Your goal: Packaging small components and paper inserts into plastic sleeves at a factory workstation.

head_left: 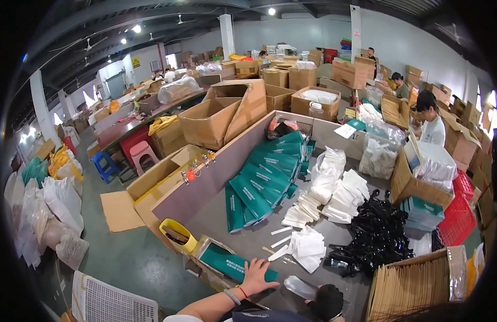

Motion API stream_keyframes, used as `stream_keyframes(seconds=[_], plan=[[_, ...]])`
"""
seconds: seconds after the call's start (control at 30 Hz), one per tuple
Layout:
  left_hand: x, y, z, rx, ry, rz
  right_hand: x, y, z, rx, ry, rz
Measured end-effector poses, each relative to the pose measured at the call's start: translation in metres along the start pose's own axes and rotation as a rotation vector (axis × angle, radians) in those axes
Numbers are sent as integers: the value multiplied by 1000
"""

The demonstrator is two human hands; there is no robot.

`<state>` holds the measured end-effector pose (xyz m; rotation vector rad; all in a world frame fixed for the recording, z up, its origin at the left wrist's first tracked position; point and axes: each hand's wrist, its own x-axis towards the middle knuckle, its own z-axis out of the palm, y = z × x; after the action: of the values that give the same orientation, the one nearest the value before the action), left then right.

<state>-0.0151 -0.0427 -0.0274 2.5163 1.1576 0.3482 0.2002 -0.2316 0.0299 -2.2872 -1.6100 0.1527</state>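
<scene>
My left hand (257, 276), with a red string and a pale band at the wrist, lies with fingers spread on a flat green packet (222, 261) with white print. That packet rests in an open carton at the table's near left edge. At the lower edge, a rounded black shape (328, 301) sits where my right hand comes in; the fingers there cannot be made out. Touching it is a clear plastic piece (300, 287). Ahead are white paper slips (307, 248), a row of green packets (259, 185) and a heap of glossy black plastic pieces (374, 233).
A yellow container (178, 235) stands at the table's left rim. On the right are a carton of thin brown strips (409, 292), a red basket (456, 217) and a bag of white pieces (378, 156). Large cartons (211, 121) stand beyond the partition. Other people work at back right.
</scene>
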Motion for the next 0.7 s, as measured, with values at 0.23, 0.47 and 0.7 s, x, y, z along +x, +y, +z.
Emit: stream_keyframes(seconds=[0.23,0.47,0.7], plan=[[-3,-7,0,-121,-8,-28,21,-8,-10,91,32,-220],[-2,-2,2,-135,-123,-50,41,-12,26,-43,-283,-234],[15,-8,-30,-168,-276,-10,71,-56,49,211,22,-410]])
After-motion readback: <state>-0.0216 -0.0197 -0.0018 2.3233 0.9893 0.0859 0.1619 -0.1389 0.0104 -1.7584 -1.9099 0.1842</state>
